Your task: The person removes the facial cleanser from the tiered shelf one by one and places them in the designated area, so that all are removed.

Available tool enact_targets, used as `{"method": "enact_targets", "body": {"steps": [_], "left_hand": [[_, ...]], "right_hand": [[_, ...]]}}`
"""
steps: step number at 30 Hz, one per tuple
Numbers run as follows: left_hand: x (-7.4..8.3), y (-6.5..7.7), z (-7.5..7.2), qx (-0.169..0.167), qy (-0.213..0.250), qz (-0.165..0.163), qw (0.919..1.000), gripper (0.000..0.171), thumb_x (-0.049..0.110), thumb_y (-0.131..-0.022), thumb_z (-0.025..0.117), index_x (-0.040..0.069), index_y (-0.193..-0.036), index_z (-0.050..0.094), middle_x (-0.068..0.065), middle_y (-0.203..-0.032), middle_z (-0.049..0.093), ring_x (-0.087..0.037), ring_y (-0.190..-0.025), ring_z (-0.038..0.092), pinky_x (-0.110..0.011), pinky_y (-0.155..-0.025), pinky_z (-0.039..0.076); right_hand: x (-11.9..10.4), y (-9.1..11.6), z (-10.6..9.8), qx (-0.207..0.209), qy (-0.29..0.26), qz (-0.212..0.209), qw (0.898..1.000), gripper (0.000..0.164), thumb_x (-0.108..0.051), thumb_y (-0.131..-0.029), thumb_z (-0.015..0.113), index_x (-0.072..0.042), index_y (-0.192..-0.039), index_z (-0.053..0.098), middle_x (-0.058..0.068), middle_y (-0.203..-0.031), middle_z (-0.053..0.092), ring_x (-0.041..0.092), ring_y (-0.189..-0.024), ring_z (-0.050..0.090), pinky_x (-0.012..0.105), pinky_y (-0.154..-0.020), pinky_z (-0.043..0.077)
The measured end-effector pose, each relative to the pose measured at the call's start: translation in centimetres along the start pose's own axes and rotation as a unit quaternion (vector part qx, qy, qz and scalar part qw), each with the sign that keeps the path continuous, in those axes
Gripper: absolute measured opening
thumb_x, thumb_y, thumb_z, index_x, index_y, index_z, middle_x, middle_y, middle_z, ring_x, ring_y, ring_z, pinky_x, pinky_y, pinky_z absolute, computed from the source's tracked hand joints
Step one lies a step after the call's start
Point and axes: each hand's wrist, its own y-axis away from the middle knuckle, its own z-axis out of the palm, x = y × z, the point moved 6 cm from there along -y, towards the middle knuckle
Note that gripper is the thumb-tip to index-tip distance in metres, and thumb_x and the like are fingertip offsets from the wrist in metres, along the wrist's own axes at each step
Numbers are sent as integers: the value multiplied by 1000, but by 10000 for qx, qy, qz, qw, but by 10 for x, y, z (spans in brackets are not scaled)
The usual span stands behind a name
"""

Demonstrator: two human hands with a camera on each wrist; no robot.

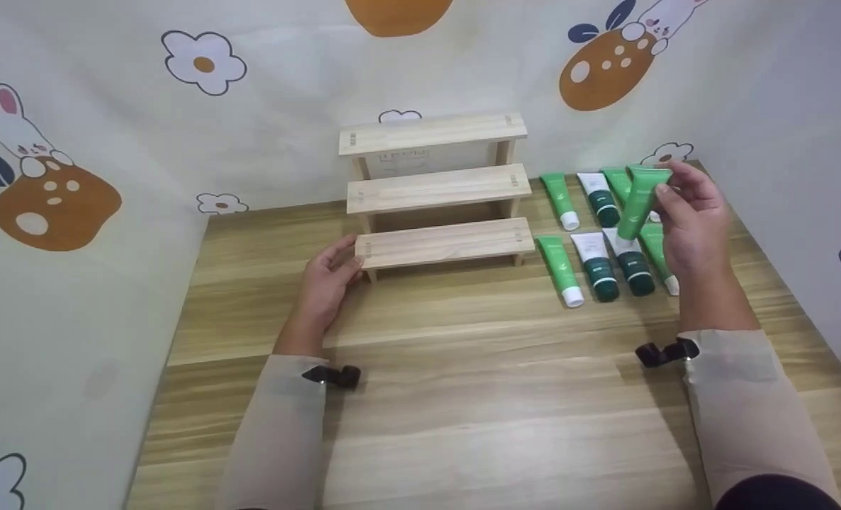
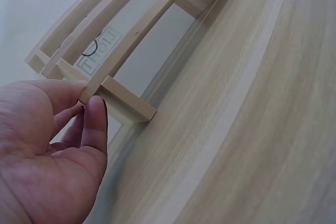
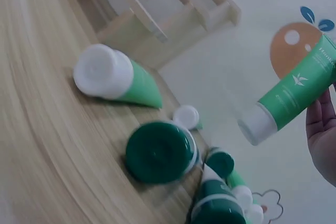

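My left hand (image 1: pixel 323 285) is at the left end of a three-step wooden display rack (image 1: pixel 441 243). In the left wrist view, its thumb and fingers pinch the end of the lowest board (image 2: pixel 137 30). My right hand (image 1: pixel 700 223) holds a green squeeze tube (image 1: pixel 642 202) by its flat top end, with the white cap pointing down. That tube is raised above the other tubes; its cap and printed leaf mark show in the right wrist view. Beneath it lie a green tube (image 1: pixel 657 251) and a white and dark green tube (image 1: pixel 635 265).
Several tubes lie in two rows right of the rack, among them a green tube (image 1: pixel 560 269) and a white and dark green one (image 1: pixel 596 265). All stand on a wood-grain table (image 1: pixel 491 397). A patterned cloth (image 1: pixel 278 106) hangs behind and along both sides.
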Motion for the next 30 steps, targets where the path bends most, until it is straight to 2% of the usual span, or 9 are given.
{"method": "enact_targets", "body": {"steps": [5, 9, 14, 20, 25, 30], "left_hand": [[-1, 0, 0, 46, -22, 5, 10000, 51, 12, -105, 68, 16, -155, 57, -4, -163, 53, -12, -118, 66, -20, -93, 61], [-2, -1, 0, 51, -65, -18, 10000, 52, 14, -105, 69, 17, -155, 57, -3, -166, 49, -15, -125, 64, -22, -96, 61], [-1, -1, 0, 45, -99, -64, 9999, 52, 15, -105, 69, 18, -155, 57, -1, -167, 47, -16, -129, 64, -22, -97, 61], [-2, 0, -1, 40, -35, -63, 10000, 52, 13, -105, 69, 17, -155, 57, -2, -167, 48, -14, -123, 65, -21, -95, 61], [-1, 0, -1, 28, 98, -36, 9999, 51, 10, -105, 68, 14, -155, 57, -4, -162, 53, -11, -113, 67, -21, -91, 61], [-1, 0, -2, 17, 53, -95, 9999, 52, 13, -105, 68, 15, -155, 56, -3, -163, 53, -11, -117, 67, -21, -92, 61]], "right_hand": [[-8, -3, -26, 409, -197, 63, 9990, 39, 6, -95, 75, -1, -134, 70, 8, -117, 67, 19, -105, 65, 24, -91, 64], [-15, -8, -46, 656, -185, 121, 9976, 41, 5, -95, 76, -2, -135, 70, 7, -116, 64, 18, -109, 62, 23, -93, 63], [-17, -14, -74, 899, -98, 179, 9957, 41, 6, -95, 75, -3, -135, 71, 5, -114, 65, 18, -111, 60, 22, -88, 60], [-7, -16, -108, 1163, 391, 722, 9898, 46, -1, -95, 79, -11, -139, 71, -1, -120, 63, 12, -114, 55, 18, -85, 57], [5, -16, -122, 1352, 280, 1266, 9823, 52, -2, -92, 82, -17, -140, 70, -4, -128, 56, 7, -120, 52, 13, -96, 54], [12, -19, -129, 1489, 598, 1341, 9779, 56, -6, -87, 88, -18, -139, 70, -4, -126, 61, 6, -120, 56, 10, -93, 56]]}}
